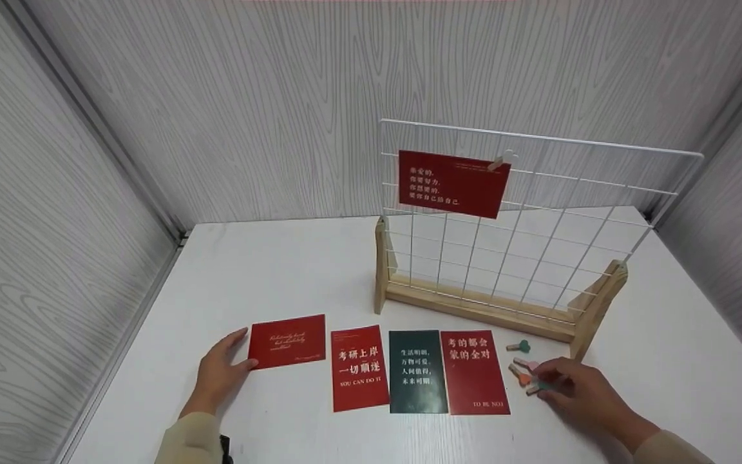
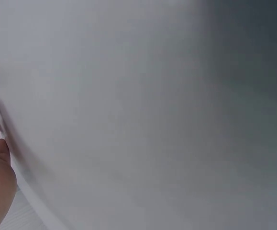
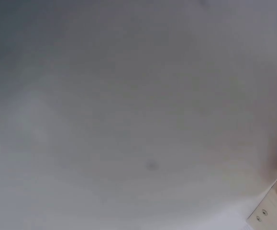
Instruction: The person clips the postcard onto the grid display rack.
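Observation:
My left hand (image 1: 219, 370) lies at the left side of a red card (image 1: 288, 341) with gold script, its thumb by the lower left corner and its fingers loosely spread. At the far right of the row, my right hand (image 1: 580, 393) reaches over small wooden clips with coloured heart ends. A teal-heart clip (image 1: 533, 389) lies between thumb and index finger; whether they pinch it cannot be made out. Beside it are an orange-heart clip (image 1: 519, 375), a pink-heart clip (image 1: 525, 365) and another teal one (image 1: 518, 347). Both wrist views are mostly blurred grey.
Two upright red cards (image 1: 359, 368) (image 1: 476, 374) flank a dark green card (image 1: 418, 372) on the white table (image 1: 268, 264). Behind stands a white wire grid (image 1: 538, 219) in a wooden base (image 1: 480, 308). One red card (image 1: 451, 185) hangs from it by a white clip (image 1: 503, 160).

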A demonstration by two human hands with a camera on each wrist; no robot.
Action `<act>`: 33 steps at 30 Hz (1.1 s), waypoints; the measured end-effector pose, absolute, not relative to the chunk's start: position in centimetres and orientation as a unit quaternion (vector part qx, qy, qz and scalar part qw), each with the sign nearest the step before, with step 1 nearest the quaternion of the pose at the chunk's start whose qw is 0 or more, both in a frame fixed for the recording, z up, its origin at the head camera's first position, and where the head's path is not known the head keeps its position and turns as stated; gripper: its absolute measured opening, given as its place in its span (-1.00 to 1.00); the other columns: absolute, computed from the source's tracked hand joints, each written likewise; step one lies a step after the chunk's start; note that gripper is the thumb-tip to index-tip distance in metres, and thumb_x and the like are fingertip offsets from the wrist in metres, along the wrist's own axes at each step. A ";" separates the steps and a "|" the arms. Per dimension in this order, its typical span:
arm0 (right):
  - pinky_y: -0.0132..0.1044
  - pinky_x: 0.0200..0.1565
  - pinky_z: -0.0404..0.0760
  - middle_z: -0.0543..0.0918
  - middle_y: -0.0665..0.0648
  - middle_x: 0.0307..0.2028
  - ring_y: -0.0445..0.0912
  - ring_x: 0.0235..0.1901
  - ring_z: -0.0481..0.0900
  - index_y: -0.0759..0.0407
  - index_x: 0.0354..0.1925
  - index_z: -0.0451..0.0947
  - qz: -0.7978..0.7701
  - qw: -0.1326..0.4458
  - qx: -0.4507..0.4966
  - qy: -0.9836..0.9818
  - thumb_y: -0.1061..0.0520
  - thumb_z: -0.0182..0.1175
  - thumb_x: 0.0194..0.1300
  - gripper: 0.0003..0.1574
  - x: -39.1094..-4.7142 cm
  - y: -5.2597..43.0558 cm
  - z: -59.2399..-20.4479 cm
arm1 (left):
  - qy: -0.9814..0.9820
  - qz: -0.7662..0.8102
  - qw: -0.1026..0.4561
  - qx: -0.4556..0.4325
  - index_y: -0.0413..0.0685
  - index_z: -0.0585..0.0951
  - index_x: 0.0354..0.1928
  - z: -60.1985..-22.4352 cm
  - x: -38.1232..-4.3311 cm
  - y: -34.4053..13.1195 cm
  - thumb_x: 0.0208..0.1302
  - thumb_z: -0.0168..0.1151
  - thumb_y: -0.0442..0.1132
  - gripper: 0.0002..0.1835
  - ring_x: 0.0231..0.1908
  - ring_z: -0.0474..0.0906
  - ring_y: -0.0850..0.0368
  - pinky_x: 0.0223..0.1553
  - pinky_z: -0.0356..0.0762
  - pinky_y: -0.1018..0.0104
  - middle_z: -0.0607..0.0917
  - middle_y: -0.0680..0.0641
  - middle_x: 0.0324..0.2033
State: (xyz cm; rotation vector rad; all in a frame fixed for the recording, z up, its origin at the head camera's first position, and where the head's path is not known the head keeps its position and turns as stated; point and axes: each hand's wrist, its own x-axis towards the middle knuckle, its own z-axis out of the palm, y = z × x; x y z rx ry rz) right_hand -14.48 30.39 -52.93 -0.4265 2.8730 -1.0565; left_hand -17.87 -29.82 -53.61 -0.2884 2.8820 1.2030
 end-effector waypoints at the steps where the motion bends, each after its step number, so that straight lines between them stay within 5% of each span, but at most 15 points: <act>1: -0.39 -0.27 0.48 0.49 -0.25 -0.26 -0.27 -0.33 0.44 -0.23 -0.19 0.46 -0.342 0.028 -0.138 0.929 -0.04 0.31 -0.09 -0.59 -14.5 30.4 -52.9 | 0.921 0.381 0.006 -0.087 0.07 0.17 0.25 -53.5 -17.8 -29.8 -0.01 0.27 -0.19 -0.26 0.22 -0.05 -0.08 0.09 0.01 -0.09 0.20 -0.10 0.20; 17: -0.43 -0.32 0.47 0.48 -0.25 -0.33 -0.24 -0.39 0.40 -0.29 -0.15 0.51 -0.322 0.031 -0.144 0.935 -0.09 0.28 -0.07 -0.59 -14.2 30.9 -52.8 | 0.917 0.384 0.089 -0.060 0.18 -0.02 0.31 -52.5 -17.2 -29.7 -0.09 0.32 -0.14 -0.06 0.23 -0.25 -0.15 0.06 -0.14 -0.21 -0.03 -0.17 0.27; 28: -0.43 -0.40 0.44 0.42 -0.21 -0.36 -0.25 -0.40 0.37 -0.20 -0.25 0.58 -0.318 -0.010 -0.179 0.931 0.07 0.28 -0.03 -0.70 -14.2 31.0 -52.9 | 0.922 0.385 0.031 -0.028 0.14 0.08 0.28 -53.0 -17.3 -29.9 -0.17 0.38 -0.20 -0.07 0.21 -0.08 -0.10 0.06 0.04 -0.11 0.14 -0.10 0.22; 33: -0.43 -0.42 0.43 0.40 -0.22 -0.34 -0.27 -0.41 0.36 -0.24 -0.36 0.56 -0.318 -0.026 -0.189 0.929 0.08 0.27 -0.01 -0.79 -14.2 30.9 -53.0 | 0.919 0.395 -0.017 -0.006 0.15 0.11 0.27 -53.2 -17.5 -29.8 -0.20 0.39 -0.32 -0.06 0.04 0.24 -0.04 -0.01 0.26 0.05 0.24 -0.09 0.14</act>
